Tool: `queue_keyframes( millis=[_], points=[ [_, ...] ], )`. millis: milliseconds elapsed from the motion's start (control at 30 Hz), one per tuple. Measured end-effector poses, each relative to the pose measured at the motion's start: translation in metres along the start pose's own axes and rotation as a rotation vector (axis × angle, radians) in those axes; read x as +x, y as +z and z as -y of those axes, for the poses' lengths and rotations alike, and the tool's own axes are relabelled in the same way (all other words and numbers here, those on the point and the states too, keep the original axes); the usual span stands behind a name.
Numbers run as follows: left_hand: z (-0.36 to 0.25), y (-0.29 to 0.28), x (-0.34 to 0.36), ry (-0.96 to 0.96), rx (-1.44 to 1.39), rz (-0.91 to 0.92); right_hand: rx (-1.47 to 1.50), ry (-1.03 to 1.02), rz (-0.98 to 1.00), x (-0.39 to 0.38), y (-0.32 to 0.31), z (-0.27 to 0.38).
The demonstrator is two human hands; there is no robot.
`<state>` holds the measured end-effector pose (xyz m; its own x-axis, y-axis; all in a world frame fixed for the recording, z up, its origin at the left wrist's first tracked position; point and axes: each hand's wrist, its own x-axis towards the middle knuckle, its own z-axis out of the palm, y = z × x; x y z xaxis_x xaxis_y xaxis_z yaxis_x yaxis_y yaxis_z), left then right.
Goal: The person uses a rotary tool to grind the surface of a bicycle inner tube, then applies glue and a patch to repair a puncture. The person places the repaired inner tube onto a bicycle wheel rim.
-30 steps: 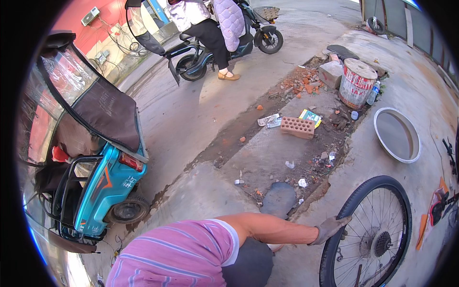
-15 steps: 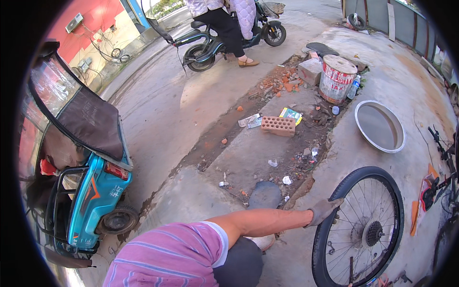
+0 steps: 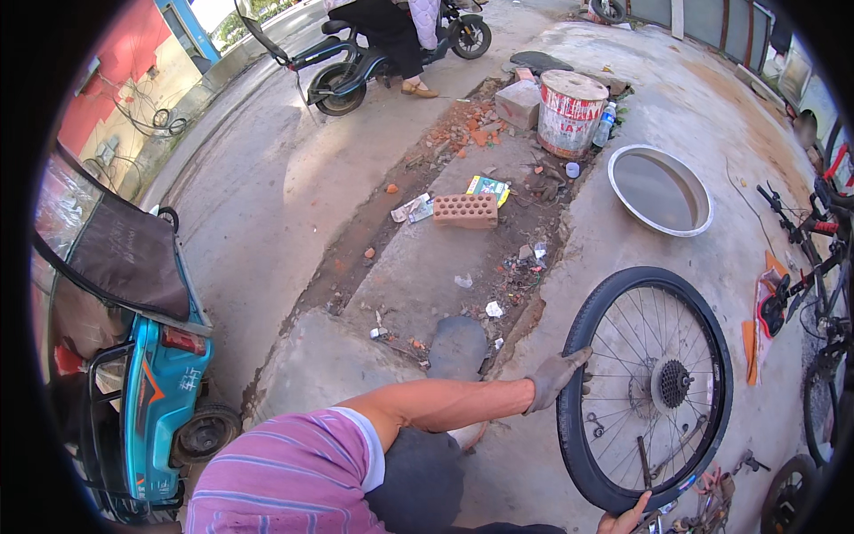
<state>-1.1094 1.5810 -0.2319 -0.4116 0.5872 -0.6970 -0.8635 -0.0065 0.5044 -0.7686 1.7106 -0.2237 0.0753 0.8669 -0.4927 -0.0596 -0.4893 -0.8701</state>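
Observation:
A bicycle wheel (image 3: 579, 405) with a black tyre, thin spokes and a dark rear sprocket cassette (image 3: 671, 384) stands tilted in front of me, toward the right. My left hand (image 3: 557, 380), in a grey work glove, grips the tyre on its left side, fingers curled round it. Bare and partly cut off by the lower edge, my right hand (image 3: 625, 516) holds the tyre at its bottom, thumb on the rubber. A dark rod (image 3: 643, 463) shows through the lower spokes.
A wide metal basin (image 3: 705, 214) of water sits beyond the wheel. Bicycles (image 3: 823, 258) and tools (image 3: 712, 498) are at right. A holed brick (image 3: 465, 212), rubble and a paint bucket (image 3: 569, 116) lie ahead. A blue three-wheeler (image 3: 165, 400) stands left; a person on a scooter (image 3: 356, 76) is behind.
My right hand has come into view at the bottom of the tyre. My left hand keeps its grip on the wheel. The view has shifted, so the surroundings sit farther left and higher.

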Motion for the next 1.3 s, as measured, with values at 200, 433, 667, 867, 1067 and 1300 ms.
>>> queue_keyframes(
  millis=[200,433,667,867,1067,1300],
  points=[
    [-0.008,0.001,0.019,0.132,0.035,-0.003,-0.104,0.188,0.140,0.090,-0.034,0.006],
    [-0.035,0.004,0.036,0.094,0.103,0.071,-0.287,0.069,-0.017,0.139,-0.053,-0.006],
    [-0.043,-0.002,0.040,0.173,0.187,-0.001,0.113,0.005,0.051,0.090,-0.049,-0.041],
    [-0.017,-0.008,0.025,0.117,0.192,0.001,0.209,-0.027,0.042,0.068,-0.043,-0.048],
    [-0.033,-0.014,0.038,0.122,0.303,0.043,-0.057,0.165,-0.166,0.075,-0.032,-0.019],
    [-0.045,-0.013,0.050,0.126,0.345,0.081,0.036,0.103,-0.114,0.095,-0.037,-0.022]
  ],
)
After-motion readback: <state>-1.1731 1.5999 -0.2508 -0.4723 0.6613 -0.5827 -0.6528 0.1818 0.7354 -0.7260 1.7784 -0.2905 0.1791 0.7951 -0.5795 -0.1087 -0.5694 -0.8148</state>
